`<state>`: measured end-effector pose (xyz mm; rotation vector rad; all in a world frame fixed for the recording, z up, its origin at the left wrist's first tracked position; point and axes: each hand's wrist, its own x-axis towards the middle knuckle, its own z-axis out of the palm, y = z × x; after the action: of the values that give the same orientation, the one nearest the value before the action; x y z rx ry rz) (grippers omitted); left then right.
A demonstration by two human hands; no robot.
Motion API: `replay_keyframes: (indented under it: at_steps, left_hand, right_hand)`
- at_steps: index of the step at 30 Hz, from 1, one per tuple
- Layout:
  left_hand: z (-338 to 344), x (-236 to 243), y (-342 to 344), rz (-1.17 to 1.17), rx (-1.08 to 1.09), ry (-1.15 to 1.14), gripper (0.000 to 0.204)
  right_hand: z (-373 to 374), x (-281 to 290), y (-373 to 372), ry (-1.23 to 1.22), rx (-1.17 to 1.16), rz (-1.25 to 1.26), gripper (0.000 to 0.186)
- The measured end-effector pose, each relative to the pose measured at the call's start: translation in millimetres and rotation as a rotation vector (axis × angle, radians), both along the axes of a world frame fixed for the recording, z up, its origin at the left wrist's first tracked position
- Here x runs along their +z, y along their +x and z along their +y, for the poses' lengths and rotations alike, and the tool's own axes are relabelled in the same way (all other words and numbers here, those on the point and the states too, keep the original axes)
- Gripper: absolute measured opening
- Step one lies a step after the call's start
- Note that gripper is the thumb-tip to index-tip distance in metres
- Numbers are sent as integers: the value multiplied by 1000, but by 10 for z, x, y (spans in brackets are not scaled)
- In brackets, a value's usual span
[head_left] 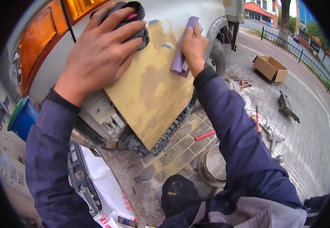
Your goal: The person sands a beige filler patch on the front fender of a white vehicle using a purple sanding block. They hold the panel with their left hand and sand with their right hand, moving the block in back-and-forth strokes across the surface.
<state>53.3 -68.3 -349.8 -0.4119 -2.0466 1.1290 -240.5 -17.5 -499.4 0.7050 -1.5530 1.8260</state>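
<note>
My left hand (100, 49) is closed round a bunched dark grey cloth (141, 22) with a pink patch, pressed to the upper part of a vehicle's body panel (150, 98). Yellowish filler covers much of that panel, with white and grey areas near the top. To the right, my right hand (195, 45) grips a long purple sanding block (183, 49), which lies against the panel and slants upward. Its working face is hidden. An orange indicator lamp (37, 41) sits just left of my left hand.
A round metal tin (215, 163) stands on the paving below, beside a red stick (205, 135). Tools, including a spray gun (274, 140), and plastic lie at right near an open cardboard box (270, 69). A blue bucket (23, 121) is at left; white sheeting (102, 178) lies lower left.
</note>
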Motion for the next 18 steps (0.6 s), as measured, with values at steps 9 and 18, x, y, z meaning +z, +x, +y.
replay_keyframes:
  at_steps: [9,18]
  left_hand:
    - [23,2,-39,26,-49,-26,17]
    - [-30,2,-9,2,-7,19,27]
  right_hand:
    - [-50,-209,108,52,-99,91,54]
    - [-6,-366,353,10,-366,385,50]
